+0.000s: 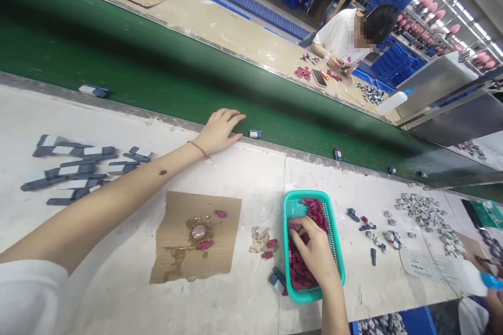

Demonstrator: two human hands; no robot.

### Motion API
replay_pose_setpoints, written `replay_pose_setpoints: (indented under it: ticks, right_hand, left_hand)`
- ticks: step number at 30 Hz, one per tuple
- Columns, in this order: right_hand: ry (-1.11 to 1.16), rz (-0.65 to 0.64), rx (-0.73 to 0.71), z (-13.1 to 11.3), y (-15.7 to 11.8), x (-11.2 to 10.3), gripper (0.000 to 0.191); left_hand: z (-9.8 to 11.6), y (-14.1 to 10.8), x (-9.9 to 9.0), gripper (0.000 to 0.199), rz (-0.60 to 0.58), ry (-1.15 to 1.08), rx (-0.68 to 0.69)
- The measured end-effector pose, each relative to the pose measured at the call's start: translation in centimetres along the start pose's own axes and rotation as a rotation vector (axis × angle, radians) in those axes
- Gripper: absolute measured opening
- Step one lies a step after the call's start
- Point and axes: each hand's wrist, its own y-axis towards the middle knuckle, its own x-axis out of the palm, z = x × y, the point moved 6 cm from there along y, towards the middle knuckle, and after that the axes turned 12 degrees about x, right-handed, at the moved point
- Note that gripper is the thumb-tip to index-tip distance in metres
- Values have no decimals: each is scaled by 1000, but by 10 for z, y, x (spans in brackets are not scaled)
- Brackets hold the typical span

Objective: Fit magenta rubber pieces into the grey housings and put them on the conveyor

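Observation:
My left hand (220, 132) reaches over the near edge of the green conveyor belt (168, 84), fingers spread and holding nothing. Just right of its fingertips, a small grey and white part (255, 134) lies on the belt. Inside a teal plastic basket (341, 256), my right hand (314, 251) is among dark red pieces (301, 275), its fingers curled; what they grip is hidden. Left of the basket, a cardboard sheet (165, 251) carries a small round dish (198, 231) with wet spills around it and two red pieces. A grey and white part (277, 280) touches the basket's left side.
Several grey and white parts (78, 167) lie at left. Pale pieces (422, 212) are heaped at right, near a white bottle (467, 276) with a blue tip. A blue bin (418, 322) is below the front edge. Across the belt, a person (346, 36) handles small parts.

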Motion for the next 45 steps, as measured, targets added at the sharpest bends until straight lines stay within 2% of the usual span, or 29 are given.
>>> replay_pose_setpoints:
  ticks: [3,6,8,12,16,19,22,26,29,32,35,40,45]
  right_hand:
    - [278,31,100,4,-3,-10,7]
    - [509,74,159,6,-6,-13,16]
    - [620,74,189,6,-7,-9,18]
    - [780,57,204,-2,-5,3,18]
    - [814,42,200,-15,3,14,16]
    - [738,74,120,-34,6,17,8]
    - [555,70,-39,-66,0,29,7]
    - [314,-39,-296,-110,-15,71,14]
    - [148,-36,-495,-128,-20,104,16]
    - [-67,28,-614,-131,-18,127,24]
    - [-231,49,-665,-129,-16,138,27]
    - [-332,-4,-696,-130,-19,141,28]
    - [-367,-9,-679,-134,-17,142,27]
  left_hand:
    - [15,19,25,39,-68,-41,70]
    - [23,36,42,25,-87,-91,66]
    - [28,43,47,19,-82,-139,46]
    - [38,40,45,18,-31,-277,-12]
    - [41,8,32,34,19,-470,-139]
    - [44,-35,16,37,-24,-627,-215]
    - [47,-83,-5,36,-55,-819,-293]
    - [42,-143,-21,39,9,-1074,-572]
    - [39,-174,-22,39,81,-1143,-719]
    - [39,-191,-16,39,122,-1260,-796]
    - [39,-198,-13,40,159,-1343,-841]
    - [39,-198,-17,43,212,-1387,-824]
    - [40,-201,-16,41,234,-1451,-875]
